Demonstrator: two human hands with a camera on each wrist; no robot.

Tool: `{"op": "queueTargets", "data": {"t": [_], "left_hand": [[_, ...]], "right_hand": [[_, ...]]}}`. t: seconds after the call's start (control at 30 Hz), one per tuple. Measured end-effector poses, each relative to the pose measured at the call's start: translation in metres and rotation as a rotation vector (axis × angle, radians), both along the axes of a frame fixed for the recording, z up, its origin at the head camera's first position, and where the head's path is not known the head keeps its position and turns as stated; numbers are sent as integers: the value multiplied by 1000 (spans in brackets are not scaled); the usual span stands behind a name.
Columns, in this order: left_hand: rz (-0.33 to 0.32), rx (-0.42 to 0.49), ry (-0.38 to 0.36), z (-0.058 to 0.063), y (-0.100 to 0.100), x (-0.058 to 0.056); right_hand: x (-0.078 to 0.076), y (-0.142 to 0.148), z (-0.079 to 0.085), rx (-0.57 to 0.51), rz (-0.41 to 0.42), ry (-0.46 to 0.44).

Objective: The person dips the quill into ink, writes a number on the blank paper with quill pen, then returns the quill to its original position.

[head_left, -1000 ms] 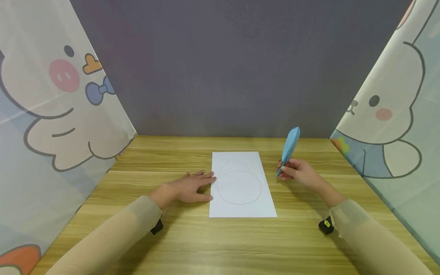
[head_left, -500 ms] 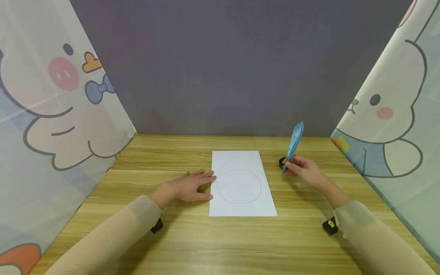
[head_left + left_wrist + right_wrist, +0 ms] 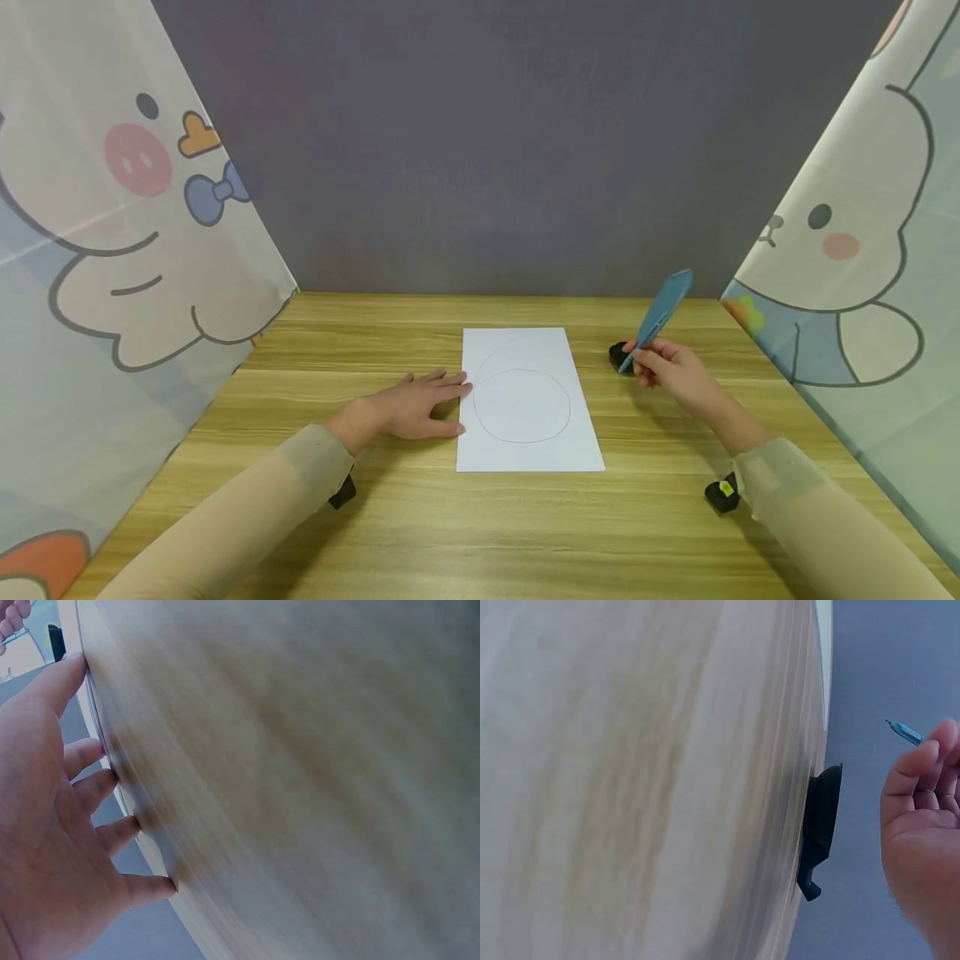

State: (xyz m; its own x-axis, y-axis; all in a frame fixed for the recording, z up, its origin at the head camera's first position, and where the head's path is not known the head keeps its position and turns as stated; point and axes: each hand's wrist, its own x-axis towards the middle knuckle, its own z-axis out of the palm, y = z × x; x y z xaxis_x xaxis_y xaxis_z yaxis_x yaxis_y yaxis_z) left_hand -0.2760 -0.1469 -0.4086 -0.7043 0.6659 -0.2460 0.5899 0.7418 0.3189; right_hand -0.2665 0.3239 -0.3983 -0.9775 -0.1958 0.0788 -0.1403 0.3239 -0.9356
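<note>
A white sheet of paper (image 3: 525, 457) lies on the table, bearing a thin round outline and a curved line above it. My left hand (image 3: 414, 408) rests flat with fingers spread, fingertips on the sheet's left edge. To the right of the sheet, my right hand (image 3: 675, 368) pinches a blue feather-shaped pen (image 3: 665, 307) near its lower end, with the plume leaning up to the right. In the right wrist view the bare pen tip (image 3: 905, 733) sticks out past the fingers, apart from the table. A small black base (image 3: 618, 357) stands just beside the pen's lower end.
The wood-grain table (image 3: 420, 533) ends at a dark grey panel (image 3: 510, 167) behind. Cloth walls with cartoon animals flank both sides. Black wrist cameras (image 3: 722, 494) hang under the sleeves.
My right hand has shifted rightward with the feather pen, whose plume now leans further right. The black base has come out from behind the hand and pen. My left hand stays put.
</note>
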Motion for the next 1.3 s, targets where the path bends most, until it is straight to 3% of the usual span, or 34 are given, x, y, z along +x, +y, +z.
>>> {"op": "queueTargets", "data": {"t": [0.27, 0.43, 0.53, 0.63, 0.83, 1.0, 1.13, 1.2, 1.3], "left_hand": [[-6, 0, 8, 0, 0, 0], [-1, -14, 10, 0, 0, 0], [1, -12, 7, 0, 0, 0], [-1, -5, 5, 0, 0, 0], [-10, -2, 7, 0, -1, 0], [-6, 3, 1, 2, -1, 0], [-7, 3, 5, 1, -1, 0], [-8, 3, 7, 0, -2, 0], [-5, 7, 5, 0, -2, 0]], "right_hand": [[-1, 5, 5, -123, 31, 10], [-2, 10, 5, -91, 80, 51], [-3, 14, 2, -80, 179, 110], [-5, 19, 0, -168, 316, 133], [-6, 28, 1, -459, 628, 43], [-8, 37, 4, -630, 786, -66], [-6, 41, 6, -722, 759, -166], [-2, 42, 7, -655, 639, -150], [2, 46, 7, -447, 437, -87]]}}
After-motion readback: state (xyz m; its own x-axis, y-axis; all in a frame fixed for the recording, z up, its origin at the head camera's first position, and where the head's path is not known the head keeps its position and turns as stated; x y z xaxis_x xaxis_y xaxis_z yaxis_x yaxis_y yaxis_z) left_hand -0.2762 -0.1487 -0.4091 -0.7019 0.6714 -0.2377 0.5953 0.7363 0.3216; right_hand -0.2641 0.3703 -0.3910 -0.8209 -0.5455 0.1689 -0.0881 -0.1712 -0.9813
